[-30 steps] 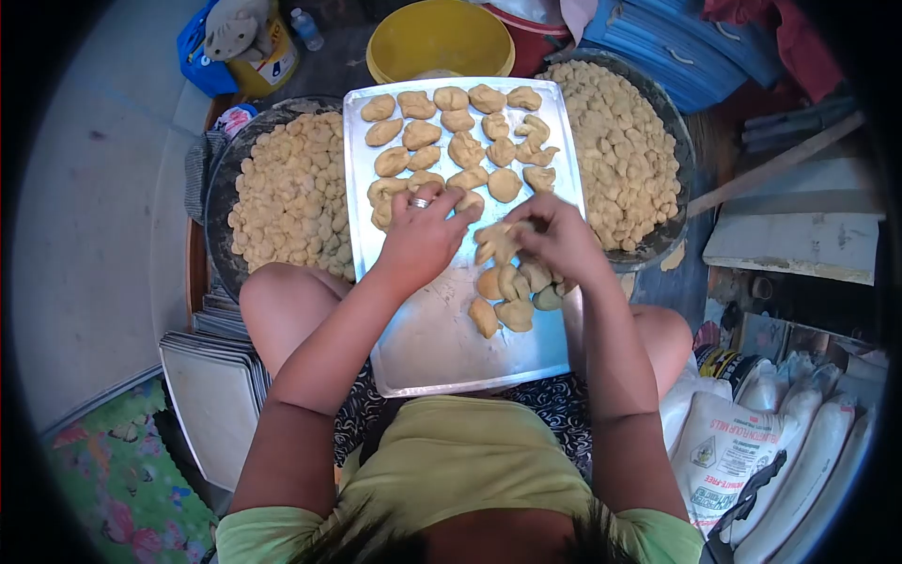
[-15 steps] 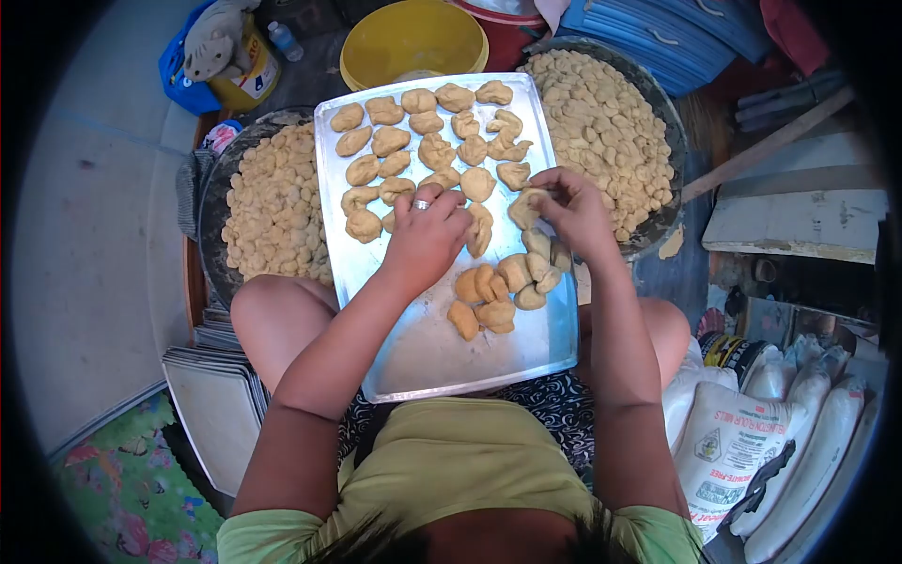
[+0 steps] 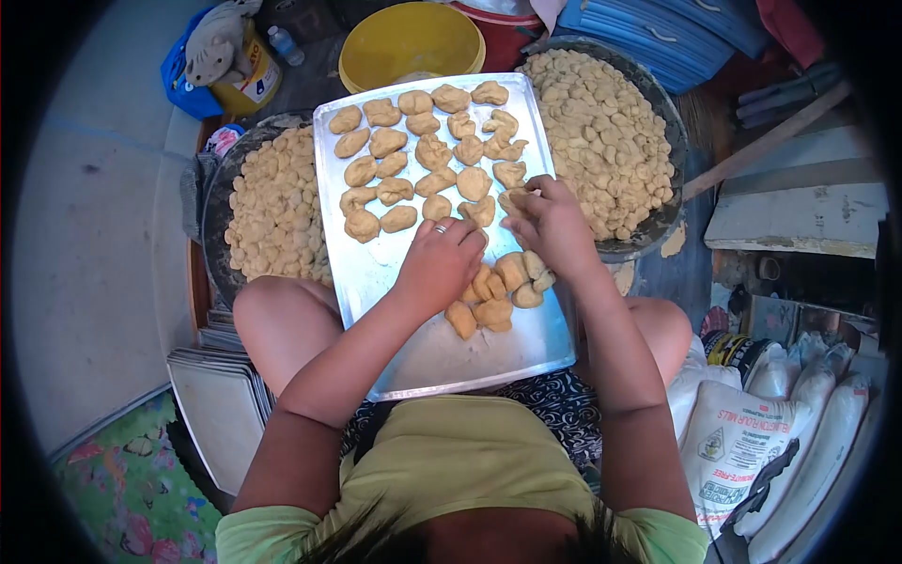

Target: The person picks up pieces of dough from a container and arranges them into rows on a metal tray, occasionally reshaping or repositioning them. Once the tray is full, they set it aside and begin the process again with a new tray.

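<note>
A metal tray (image 3: 413, 362) lies across my lap, with rows of tan dough pieces (image 3: 432, 150) over its far part. My right hand (image 3: 556, 228) pinches a dough piece (image 3: 513, 200) at the tray's right edge. My left hand (image 3: 440, 266) is curled low over the middle of the tray, just below the rows; its fingertips are hidden, so what they hold cannot be made out. Close to both hands, a cluster of thicker dough chunks (image 3: 493, 315) sits on the nearer right part of the tray.
Round dark basins heaped with dough lumps flank the tray, a left basin (image 3: 218, 235) and a right basin (image 3: 678, 155). Behind it stands a yellow tub (image 3: 413, 42). Flour sacks (image 3: 738, 437) lie at right, stacked trays (image 3: 218, 404) at left.
My left hand has moved nearer and slightly right, uncovering dough pieces in the rows. My right hand has shifted slightly left, with a dough piece still in its fingers.
</note>
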Tool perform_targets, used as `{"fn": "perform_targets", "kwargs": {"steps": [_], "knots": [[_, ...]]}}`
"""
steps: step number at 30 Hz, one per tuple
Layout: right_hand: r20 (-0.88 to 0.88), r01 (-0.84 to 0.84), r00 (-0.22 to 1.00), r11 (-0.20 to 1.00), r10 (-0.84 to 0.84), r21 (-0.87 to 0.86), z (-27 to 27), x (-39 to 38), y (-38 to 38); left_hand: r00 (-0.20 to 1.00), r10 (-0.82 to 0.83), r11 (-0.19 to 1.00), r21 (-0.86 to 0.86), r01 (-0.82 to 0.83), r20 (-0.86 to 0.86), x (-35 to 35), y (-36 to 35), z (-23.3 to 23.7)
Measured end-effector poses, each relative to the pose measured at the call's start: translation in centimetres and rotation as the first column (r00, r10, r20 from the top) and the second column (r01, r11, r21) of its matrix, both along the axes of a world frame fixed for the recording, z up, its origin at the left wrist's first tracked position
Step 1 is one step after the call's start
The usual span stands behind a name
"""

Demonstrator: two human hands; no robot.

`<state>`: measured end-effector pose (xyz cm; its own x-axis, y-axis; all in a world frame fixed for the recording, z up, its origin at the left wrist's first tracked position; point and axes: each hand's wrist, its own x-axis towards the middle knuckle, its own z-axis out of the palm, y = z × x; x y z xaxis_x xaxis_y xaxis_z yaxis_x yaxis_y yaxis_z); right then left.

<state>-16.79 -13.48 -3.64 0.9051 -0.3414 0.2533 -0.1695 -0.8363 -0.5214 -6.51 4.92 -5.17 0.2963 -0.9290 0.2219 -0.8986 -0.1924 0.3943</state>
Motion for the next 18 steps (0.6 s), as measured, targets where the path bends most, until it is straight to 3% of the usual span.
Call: {"fn": "perform_targets", "kwargs": {"steps": [4,6,8,10,12,14,15,17,18], "knots": [[-0.025,-0.017,1.000,0.999,0.016,-0.047,0.8,-0.4,0.0,0.998,-0.030,1.000,0.007,0.030,-0.055,0.2,0.5,0.6],[-0.042,0.193,0.981,0.966,-0.189,0.169,2.0,-1.1,0.3,0.994,-0.026,0.998,0.052,0.032,-0.107,0.2,1.3,0.5],[-0.104,0.238,0.969,0.956,-0.223,0.172,2.4,-2.1,0.9,0.957,0.002,0.999,0.037,0.009,-0.291,0.0,2.8,-0.1],[-0.345,0.088,0.938,0.987,-0.036,0.136,2.1,-2.9,1.1,0.944,0.006,0.997,0.075,0.020,-0.329,-0.1,5.4,0.3],[-0.320,0.006,0.947,0.995,0.026,0.099,2.7,-3.0,1.5,0.933,0.008,0.994,0.102,0.031,-0.360,0.7,7.7,0.6],[-0.194,-0.003,0.979,0.966,0.055,0.257,3.8,-2.3,2.4,0.891,0.103,0.993,-0.001,-0.116,-0.442,1.4,9.7,0.7],[-0.022,-0.109,0.992,0.947,0.121,0.301,4.3,-1.3,3.4,0.888,0.209,0.967,-0.050,-0.251,-0.409,1.8,10.2,1.2],[-0.001,-0.167,0.982,0.872,0.188,0.460,5.2,1.5,6.2,0.832,0.381,0.884,-0.106,-0.456,-0.404,2.9,10.1,2.4],[0.003,-0.234,0.967,0.885,0.255,0.403,4.0,3.2,7.2,0.832,0.382,0.883,-0.108,-0.457,-0.402,3.5,10.1,2.3]]}}
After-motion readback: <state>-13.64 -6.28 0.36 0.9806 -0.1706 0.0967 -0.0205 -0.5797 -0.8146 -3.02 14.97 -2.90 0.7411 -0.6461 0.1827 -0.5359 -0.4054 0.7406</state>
